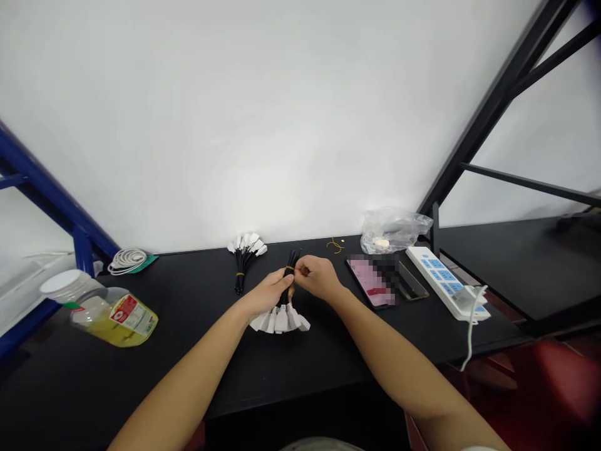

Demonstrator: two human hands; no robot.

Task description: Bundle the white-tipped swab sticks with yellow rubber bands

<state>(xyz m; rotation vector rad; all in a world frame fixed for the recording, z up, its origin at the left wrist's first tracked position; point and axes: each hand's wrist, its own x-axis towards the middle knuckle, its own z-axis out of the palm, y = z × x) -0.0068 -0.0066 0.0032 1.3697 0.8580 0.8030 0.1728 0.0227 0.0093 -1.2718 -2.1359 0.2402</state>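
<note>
The bundle of black cables (pixel 287 285) stands nearly upright in my grip, above the black table (pixel 188 376). Its white plugs (pixel 280 319) fan out just below my fingers, on the side nearest me; I cannot tell whether they touch the tabletop. A yellow twist tie (pixel 290 268) circles the bundle right at my fingertips.

Left hand (pixel 267 293): fingers curled around the bundle, closed on it just under the tie. Right hand (pixel 317 277): fingertips bunched and pressed together at the tie, pinching there. The exact contact is hidden behind my fingers.

Just beyond the left fingers, a second bundle of black cables (pixel 246 266) lies on the table, its plugs pointing away and a yellow band around it. Past the right fingertips sits a loose yellow wire (pixel 335 245). Farther right: a phone (pixel 370 282) with a pixelated screen, a clear plastic bag (pixel 392 230), and a white power strip (pixel 441 282) with blue switches. Well left of my left hand, a plastic bottle of yellow liquid (pixel 113 316) lies on its side near a coiled white cable (pixel 126 261).
</note>
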